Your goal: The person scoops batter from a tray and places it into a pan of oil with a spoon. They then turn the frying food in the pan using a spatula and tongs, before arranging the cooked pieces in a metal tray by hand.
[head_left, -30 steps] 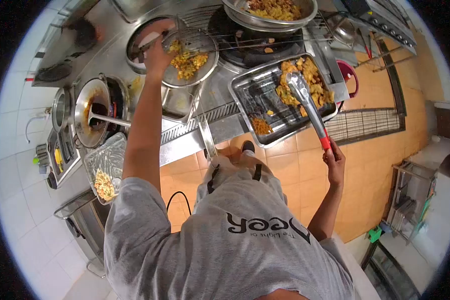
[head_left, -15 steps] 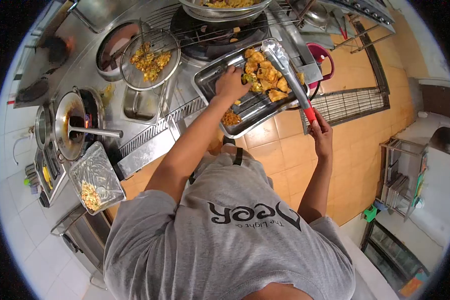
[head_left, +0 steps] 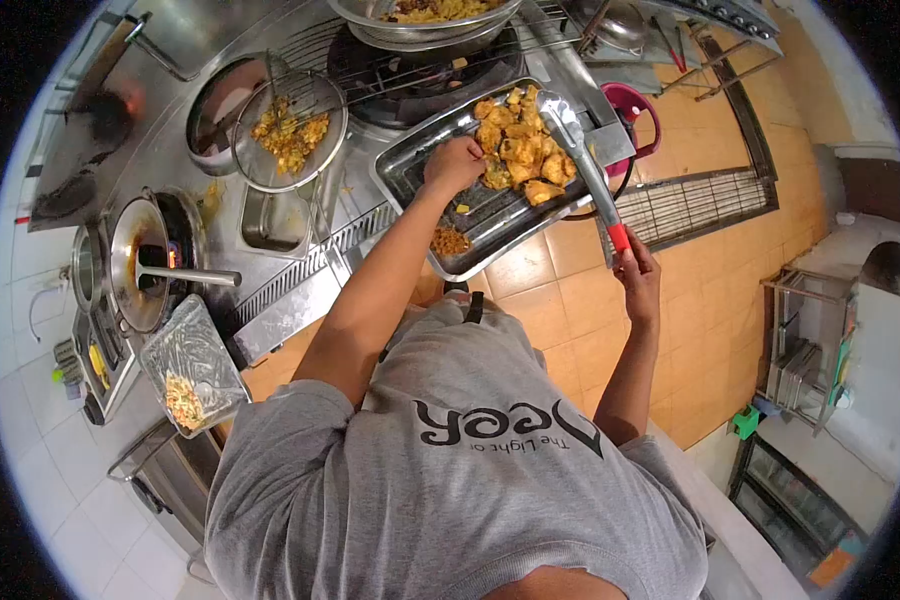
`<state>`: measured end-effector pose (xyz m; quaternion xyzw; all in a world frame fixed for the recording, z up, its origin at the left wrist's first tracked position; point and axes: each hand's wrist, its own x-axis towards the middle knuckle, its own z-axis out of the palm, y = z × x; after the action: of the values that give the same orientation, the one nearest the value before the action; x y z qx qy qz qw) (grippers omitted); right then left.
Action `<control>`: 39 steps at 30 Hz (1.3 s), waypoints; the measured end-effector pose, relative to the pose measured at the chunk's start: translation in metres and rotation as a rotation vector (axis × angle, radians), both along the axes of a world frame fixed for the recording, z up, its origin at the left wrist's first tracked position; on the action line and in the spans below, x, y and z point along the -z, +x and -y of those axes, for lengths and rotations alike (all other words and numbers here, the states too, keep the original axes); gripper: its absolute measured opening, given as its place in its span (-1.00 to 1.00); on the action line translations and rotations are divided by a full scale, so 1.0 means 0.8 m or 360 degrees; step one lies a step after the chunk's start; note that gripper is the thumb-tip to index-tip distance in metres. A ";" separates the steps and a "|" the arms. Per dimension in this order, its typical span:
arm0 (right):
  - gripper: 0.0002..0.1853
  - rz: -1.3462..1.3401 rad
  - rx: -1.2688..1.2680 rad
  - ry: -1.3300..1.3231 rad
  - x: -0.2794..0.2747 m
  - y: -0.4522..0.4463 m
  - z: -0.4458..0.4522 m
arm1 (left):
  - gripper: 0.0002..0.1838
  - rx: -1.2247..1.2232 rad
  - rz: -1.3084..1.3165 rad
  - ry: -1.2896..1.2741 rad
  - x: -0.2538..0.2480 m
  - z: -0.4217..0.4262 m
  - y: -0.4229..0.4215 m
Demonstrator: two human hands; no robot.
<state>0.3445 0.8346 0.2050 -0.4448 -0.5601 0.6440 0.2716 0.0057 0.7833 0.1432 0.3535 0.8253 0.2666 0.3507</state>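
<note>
My left hand (head_left: 454, 166) is over the metal tray (head_left: 494, 247), its fingers curled together at the left edge of the golden fried pieces (head_left: 522, 150); whatever is between the fingertips is hidden. With my right hand (head_left: 638, 282) I hold the tongs (head_left: 592, 178) by their red end, their metal head reaching over the tray's right side. Small brown crumbs (head_left: 450, 241) lie in the tray's near left corner. A round strainer (head_left: 342, 130) with yellow-orange bits (head_left: 288, 138) rests over a pan (head_left: 210, 112) to the left.
At the left are a wok (head_left: 130, 285) with a ladle (head_left: 205, 275) on a lit burner, and a clear container (head_left: 200, 350) holding shredded food. A large bowl (head_left: 420, 35) of food stands behind the tray. A pink bucket (head_left: 654, 125) is to the right.
My left hand has moved from the strainer and pan rightward to the tray, where its fingers have closed. The tongs stay in my right hand. The view has shifted.
</note>
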 end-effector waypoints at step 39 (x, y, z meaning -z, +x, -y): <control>-0.53 0.0366 -0.0211 0.0366 -0.021 -0.050 0.041 | -0.64 -0.0369 -0.1105 0.0381 -0.098 0.272 -0.300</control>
<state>0.3043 0.8022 0.2218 -0.4436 -0.6854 0.5372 0.2118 -0.2344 0.5654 0.2213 0.3655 0.8924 0.2632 -0.0259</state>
